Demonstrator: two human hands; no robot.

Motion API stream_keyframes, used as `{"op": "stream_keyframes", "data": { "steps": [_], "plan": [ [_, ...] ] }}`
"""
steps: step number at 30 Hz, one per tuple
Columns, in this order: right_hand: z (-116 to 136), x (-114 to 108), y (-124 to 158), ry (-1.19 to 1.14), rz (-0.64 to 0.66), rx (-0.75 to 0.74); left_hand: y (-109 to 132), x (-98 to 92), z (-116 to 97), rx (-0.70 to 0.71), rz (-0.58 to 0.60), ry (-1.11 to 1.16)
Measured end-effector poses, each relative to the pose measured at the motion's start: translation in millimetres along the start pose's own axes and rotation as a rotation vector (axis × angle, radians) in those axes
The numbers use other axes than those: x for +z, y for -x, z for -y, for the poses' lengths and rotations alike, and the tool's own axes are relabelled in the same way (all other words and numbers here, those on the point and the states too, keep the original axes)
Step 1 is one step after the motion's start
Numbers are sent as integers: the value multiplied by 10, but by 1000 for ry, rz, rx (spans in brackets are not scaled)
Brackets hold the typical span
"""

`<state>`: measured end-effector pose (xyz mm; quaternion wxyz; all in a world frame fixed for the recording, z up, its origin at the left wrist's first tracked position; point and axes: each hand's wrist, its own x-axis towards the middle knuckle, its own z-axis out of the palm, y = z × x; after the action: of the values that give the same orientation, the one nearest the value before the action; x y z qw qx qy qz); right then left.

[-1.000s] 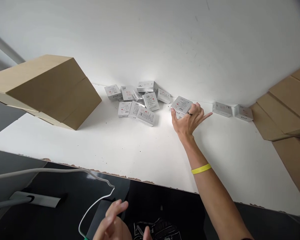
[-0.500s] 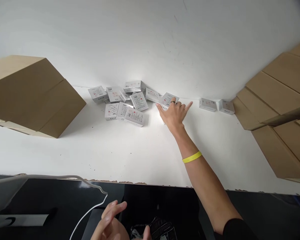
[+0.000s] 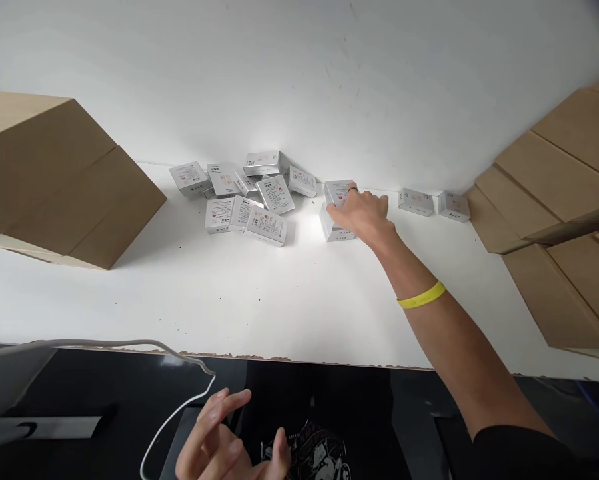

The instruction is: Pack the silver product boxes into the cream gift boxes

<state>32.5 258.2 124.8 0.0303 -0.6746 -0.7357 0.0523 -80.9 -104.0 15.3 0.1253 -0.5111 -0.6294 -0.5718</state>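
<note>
My right hand (image 3: 364,215), with a dark ring and a yellow wristband (image 3: 422,295), is closed on the right side of a small silver-white box (image 3: 336,191). Its thumb is at the near side and the index finger at the far right corner. Just in front are further silver-white boxes (image 3: 333,231), apparently stacked and partly covered by this hand. My left hand (image 3: 226,440) hangs below the table's front edge, palm up, its fingers apart and holding nothing. Left of the right hand, several similar printed boxes (image 3: 275,195) lie in a loose heap.
Two more small boxes (image 3: 416,202) lie by the wall at right. A large cardboard carton (image 3: 69,187) stands on the left, and more brown cartons (image 3: 559,193) on the right. A white cable (image 3: 179,403) hangs over the table's (image 3: 259,320) chipped front edge.
My right hand has shifted right and turned, uncovering boxes at its near left. The box under its fingers sits straighter. My left hand stays low with its fingers apart.
</note>
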Motion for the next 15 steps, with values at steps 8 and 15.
{"op": "stream_keyframes", "data": {
  "steps": [8, 15],
  "plan": [
    [-250, 747, 523, -427, -397, -20, -78, 15, 9, 116, -130, 110],
    [-141, 1334, 327, -469, -444, 8, 22, 0, -144, 35, -89, 137]
  ]
}}
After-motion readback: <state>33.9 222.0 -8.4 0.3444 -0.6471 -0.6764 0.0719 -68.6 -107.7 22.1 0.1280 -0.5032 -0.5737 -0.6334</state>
